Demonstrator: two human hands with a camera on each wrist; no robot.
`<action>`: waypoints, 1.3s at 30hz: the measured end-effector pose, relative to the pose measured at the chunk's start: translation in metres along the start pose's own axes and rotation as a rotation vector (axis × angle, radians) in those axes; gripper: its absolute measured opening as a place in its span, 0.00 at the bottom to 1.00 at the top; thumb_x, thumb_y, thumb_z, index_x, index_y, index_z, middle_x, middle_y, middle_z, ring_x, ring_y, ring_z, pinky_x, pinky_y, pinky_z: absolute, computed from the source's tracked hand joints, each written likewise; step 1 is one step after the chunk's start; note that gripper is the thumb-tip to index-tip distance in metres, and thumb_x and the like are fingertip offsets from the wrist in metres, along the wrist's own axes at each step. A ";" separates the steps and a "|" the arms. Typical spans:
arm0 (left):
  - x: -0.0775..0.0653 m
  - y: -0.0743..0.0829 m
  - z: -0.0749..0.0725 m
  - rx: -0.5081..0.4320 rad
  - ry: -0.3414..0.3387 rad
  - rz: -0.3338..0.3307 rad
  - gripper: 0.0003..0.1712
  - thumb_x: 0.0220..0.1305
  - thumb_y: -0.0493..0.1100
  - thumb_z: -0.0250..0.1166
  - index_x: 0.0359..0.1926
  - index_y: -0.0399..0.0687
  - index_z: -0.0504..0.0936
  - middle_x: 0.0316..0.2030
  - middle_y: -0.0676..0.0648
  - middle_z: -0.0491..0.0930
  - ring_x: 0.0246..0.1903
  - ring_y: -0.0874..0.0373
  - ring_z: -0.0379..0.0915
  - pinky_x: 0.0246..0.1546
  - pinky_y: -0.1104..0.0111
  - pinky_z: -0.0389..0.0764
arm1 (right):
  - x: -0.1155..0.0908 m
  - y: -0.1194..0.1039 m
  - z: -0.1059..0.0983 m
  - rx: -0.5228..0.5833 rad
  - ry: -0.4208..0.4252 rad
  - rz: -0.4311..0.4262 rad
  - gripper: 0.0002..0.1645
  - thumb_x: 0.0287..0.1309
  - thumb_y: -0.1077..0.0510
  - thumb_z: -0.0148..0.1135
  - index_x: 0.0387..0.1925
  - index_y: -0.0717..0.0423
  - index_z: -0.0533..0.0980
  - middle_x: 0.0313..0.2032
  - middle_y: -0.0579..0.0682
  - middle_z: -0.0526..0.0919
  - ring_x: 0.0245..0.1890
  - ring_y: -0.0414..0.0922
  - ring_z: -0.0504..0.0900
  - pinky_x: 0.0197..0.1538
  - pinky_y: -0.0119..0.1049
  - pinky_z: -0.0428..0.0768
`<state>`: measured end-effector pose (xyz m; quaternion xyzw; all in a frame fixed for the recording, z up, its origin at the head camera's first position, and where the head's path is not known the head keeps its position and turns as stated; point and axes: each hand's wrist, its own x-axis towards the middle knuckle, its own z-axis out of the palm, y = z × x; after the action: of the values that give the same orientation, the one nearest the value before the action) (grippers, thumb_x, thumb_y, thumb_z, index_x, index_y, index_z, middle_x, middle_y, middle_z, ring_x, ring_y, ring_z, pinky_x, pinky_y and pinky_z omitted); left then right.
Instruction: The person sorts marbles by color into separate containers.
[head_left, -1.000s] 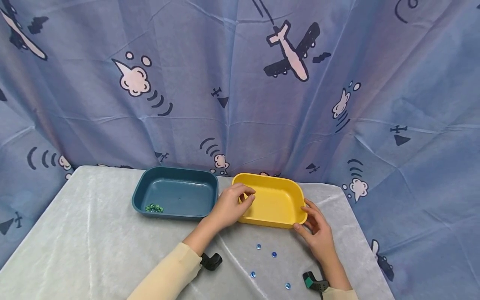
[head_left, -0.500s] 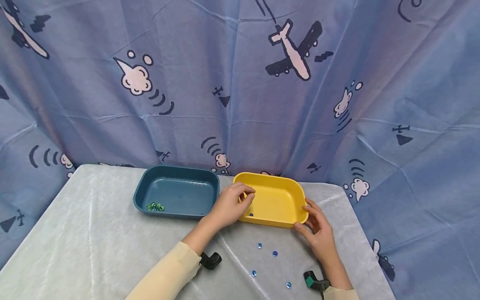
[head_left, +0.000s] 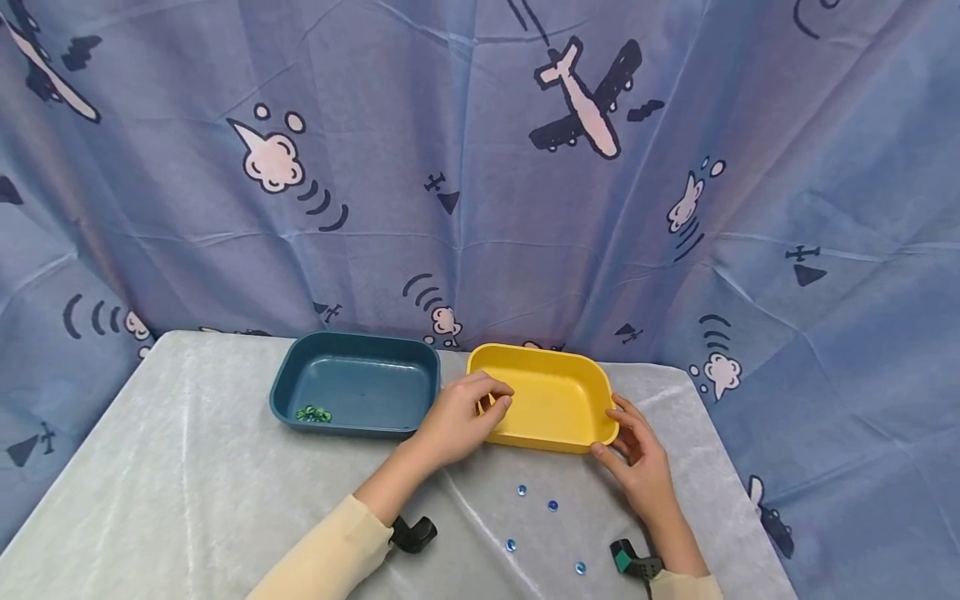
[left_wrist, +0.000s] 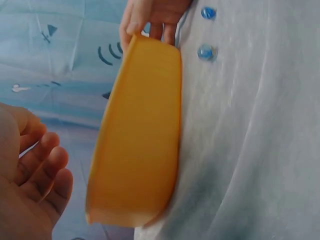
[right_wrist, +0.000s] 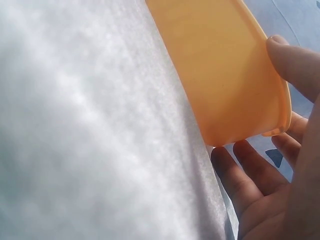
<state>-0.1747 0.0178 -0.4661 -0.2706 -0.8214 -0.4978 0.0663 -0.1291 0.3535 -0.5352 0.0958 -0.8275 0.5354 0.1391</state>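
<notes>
My left hand (head_left: 453, 423) hovers at the left end of a yellow plastic tray (head_left: 551, 398). Its fingers are loosely bent, with a gap between thumb and forefinger. Nothing shows in it, and in the left wrist view its fingers (left_wrist: 47, 170) stand apart from the tray wall. My right hand (head_left: 647, 475) holds the tray's right end, thumb on the rim and other fingers round the end wall. Several small blue glass marbles (head_left: 511, 545) lie on the cloth in front of the tray. The tray's left inside corner is hidden by my left hand.
A dark teal tray (head_left: 367, 396) stands left of the yellow one, with a cluster of green glass pieces (head_left: 312, 414) in its front left corner. Pale cloth (head_left: 225, 500) covers the table. A blue curtain (head_left: 375, 167) with airplane prints hangs right behind it.
Half a second ago a small blue marble showed in the yellow tray below my left hand; now it is out of sight. The left hand has drawn back slightly; the right hand keeps its hold.
</notes>
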 end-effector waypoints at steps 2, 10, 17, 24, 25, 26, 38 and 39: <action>-0.004 0.004 -0.001 -0.016 -0.001 0.017 0.07 0.78 0.41 0.68 0.51 0.49 0.92 0.41 0.56 0.85 0.36 0.62 0.77 0.37 0.70 0.84 | 0.000 0.000 0.000 0.001 -0.001 0.002 0.34 0.64 0.72 0.76 0.70 0.63 0.76 0.81 0.55 0.66 0.67 0.37 0.79 0.63 0.22 0.79; -0.019 0.019 0.004 -0.083 -0.047 0.062 0.08 0.77 0.41 0.70 0.51 0.47 0.92 0.38 0.58 0.83 0.36 0.64 0.75 0.37 0.72 0.83 | 0.000 0.000 0.000 -0.006 0.001 0.017 0.34 0.65 0.72 0.75 0.70 0.60 0.77 0.82 0.53 0.65 0.66 0.32 0.78 0.63 0.21 0.79; -0.033 0.023 0.016 -0.110 -0.193 0.071 0.07 0.77 0.42 0.72 0.51 0.48 0.91 0.37 0.61 0.82 0.35 0.69 0.73 0.37 0.77 0.80 | 0.000 -0.001 -0.001 0.007 -0.003 0.019 0.34 0.65 0.72 0.75 0.70 0.61 0.76 0.82 0.54 0.65 0.66 0.32 0.78 0.63 0.22 0.79; -0.044 0.021 0.028 -0.086 -0.316 0.056 0.09 0.78 0.44 0.71 0.54 0.49 0.91 0.38 0.64 0.82 0.29 0.73 0.70 0.33 0.81 0.78 | 0.001 -0.002 0.000 0.008 -0.006 0.013 0.33 0.65 0.72 0.75 0.70 0.62 0.76 0.82 0.55 0.65 0.67 0.32 0.77 0.63 0.22 0.79; -0.045 0.020 0.029 -0.082 -0.324 0.056 0.10 0.78 0.44 0.71 0.54 0.49 0.91 0.38 0.64 0.82 0.29 0.73 0.70 0.32 0.80 0.78 | 0.001 -0.002 0.000 0.007 -0.007 0.010 0.33 0.65 0.72 0.75 0.70 0.62 0.76 0.82 0.56 0.65 0.67 0.32 0.77 0.63 0.22 0.79; -0.046 0.019 0.030 -0.081 -0.332 0.052 0.10 0.78 0.44 0.70 0.54 0.48 0.91 0.39 0.64 0.82 0.29 0.74 0.70 0.32 0.80 0.78 | 0.001 -0.002 0.000 0.009 -0.006 0.015 0.33 0.65 0.72 0.75 0.70 0.62 0.76 0.82 0.56 0.65 0.67 0.32 0.77 0.63 0.22 0.79; -0.053 0.002 0.039 -0.049 -0.401 0.014 0.10 0.78 0.45 0.71 0.55 0.51 0.90 0.37 0.64 0.80 0.31 0.73 0.72 0.35 0.79 0.78 | 0.000 0.001 -0.001 0.014 -0.004 0.013 0.34 0.65 0.72 0.75 0.70 0.61 0.77 0.82 0.54 0.65 0.67 0.33 0.78 0.63 0.22 0.79; -0.054 0.000 0.040 -0.041 -0.403 0.017 0.10 0.78 0.45 0.71 0.55 0.51 0.90 0.37 0.64 0.80 0.31 0.73 0.71 0.35 0.79 0.78 | 0.000 0.001 -0.001 0.015 -0.005 0.011 0.34 0.65 0.72 0.75 0.70 0.61 0.76 0.82 0.54 0.65 0.67 0.33 0.78 0.63 0.22 0.79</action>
<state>-0.1227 0.0318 -0.5065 -0.3729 -0.8054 -0.4495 -0.1007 -0.1294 0.3547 -0.5356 0.0938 -0.8244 0.5420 0.1334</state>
